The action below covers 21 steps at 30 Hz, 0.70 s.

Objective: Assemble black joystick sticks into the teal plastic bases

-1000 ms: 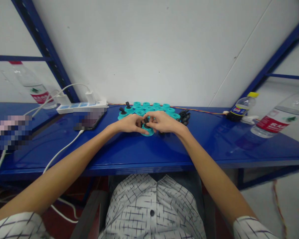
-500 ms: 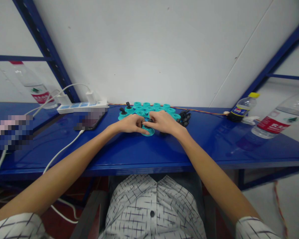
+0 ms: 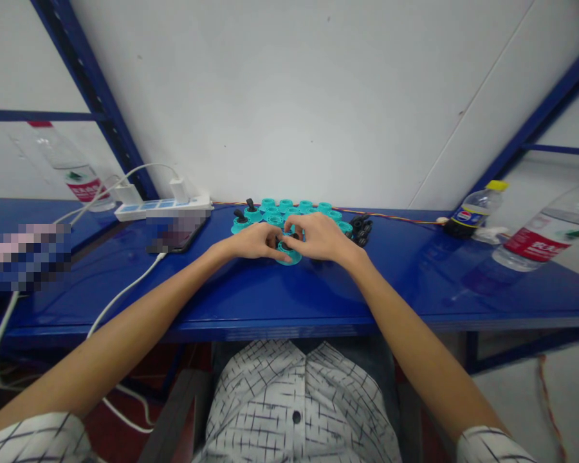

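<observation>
My left hand (image 3: 251,242) and my right hand (image 3: 321,236) meet over one teal round part (image 3: 289,256) near the middle of the blue table (image 3: 289,289). Both hands are closed, fingers pinched on it and on a small black piece (image 3: 284,242) at its top. Behind them lies a cluster of several more teal round parts (image 3: 296,209). Two at the left of the cluster carry black stick pieces (image 3: 251,206). A small heap of black pieces (image 3: 361,229) lies just right of my right hand.
A white power strip (image 3: 161,206) with plugs and white cables sits back left beside a phone (image 3: 176,235). Clear water bottles lie far left (image 3: 72,170) and far right (image 3: 545,235). A cola bottle (image 3: 475,209) lies back right. Blue shelf frames flank the white wall.
The hands have stayed on the teal part, with the fingers shifting slightly over the black piece. The camera view has tipped a little.
</observation>
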Each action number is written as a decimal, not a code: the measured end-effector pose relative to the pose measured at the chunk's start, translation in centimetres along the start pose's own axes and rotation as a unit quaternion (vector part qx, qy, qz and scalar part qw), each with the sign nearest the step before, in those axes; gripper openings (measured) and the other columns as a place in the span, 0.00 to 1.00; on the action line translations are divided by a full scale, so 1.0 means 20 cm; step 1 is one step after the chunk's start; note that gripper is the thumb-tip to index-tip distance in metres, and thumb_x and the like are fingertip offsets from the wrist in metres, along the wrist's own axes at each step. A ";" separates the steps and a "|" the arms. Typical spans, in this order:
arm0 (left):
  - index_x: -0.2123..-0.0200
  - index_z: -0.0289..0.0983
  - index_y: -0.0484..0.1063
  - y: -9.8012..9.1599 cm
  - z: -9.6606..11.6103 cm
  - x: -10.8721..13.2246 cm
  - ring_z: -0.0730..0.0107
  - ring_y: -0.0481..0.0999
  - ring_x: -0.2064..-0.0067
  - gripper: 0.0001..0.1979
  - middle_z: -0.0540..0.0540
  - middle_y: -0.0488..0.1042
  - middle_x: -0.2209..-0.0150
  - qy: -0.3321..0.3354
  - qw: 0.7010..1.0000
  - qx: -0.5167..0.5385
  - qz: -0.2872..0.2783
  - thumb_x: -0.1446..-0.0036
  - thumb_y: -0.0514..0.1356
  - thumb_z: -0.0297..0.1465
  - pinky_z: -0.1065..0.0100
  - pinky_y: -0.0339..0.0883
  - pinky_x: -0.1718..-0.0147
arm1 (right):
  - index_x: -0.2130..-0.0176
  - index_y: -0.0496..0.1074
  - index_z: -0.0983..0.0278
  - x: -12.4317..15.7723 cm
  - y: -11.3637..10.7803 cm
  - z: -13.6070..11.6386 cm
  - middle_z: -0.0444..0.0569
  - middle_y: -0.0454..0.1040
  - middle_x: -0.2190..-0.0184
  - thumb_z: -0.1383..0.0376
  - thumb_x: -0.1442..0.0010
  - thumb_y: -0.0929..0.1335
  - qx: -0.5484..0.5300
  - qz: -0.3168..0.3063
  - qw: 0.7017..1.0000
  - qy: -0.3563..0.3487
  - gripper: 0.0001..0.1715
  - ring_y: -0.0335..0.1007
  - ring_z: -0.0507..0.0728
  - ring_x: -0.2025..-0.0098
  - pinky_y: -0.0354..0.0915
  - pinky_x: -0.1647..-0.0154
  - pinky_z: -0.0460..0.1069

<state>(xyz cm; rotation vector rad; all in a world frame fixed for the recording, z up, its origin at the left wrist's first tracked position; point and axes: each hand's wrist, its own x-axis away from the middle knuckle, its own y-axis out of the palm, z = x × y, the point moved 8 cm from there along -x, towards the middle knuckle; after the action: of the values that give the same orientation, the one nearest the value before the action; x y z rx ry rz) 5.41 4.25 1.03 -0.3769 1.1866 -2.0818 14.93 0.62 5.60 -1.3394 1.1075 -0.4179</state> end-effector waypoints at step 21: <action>0.72 0.35 0.70 0.00 -0.02 0.00 0.76 0.63 0.76 0.25 0.53 0.66 0.78 -0.002 1.000 -0.013 0.005 0.57 0.67 0.52 0.72 0.52 0.76 | 0.62 0.81 0.64 0.00 0.02 -0.01 0.44 0.73 0.76 0.65 0.44 0.69 -0.079 -0.047 0.995 -0.029 0.10 0.63 0.51 0.74 0.51 0.71 0.46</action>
<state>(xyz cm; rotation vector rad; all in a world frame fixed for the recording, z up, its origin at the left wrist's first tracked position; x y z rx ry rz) 5.19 4.56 0.77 -0.3854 1.2127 -2.0575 14.72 0.66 5.30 -1.5380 1.0486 -0.3645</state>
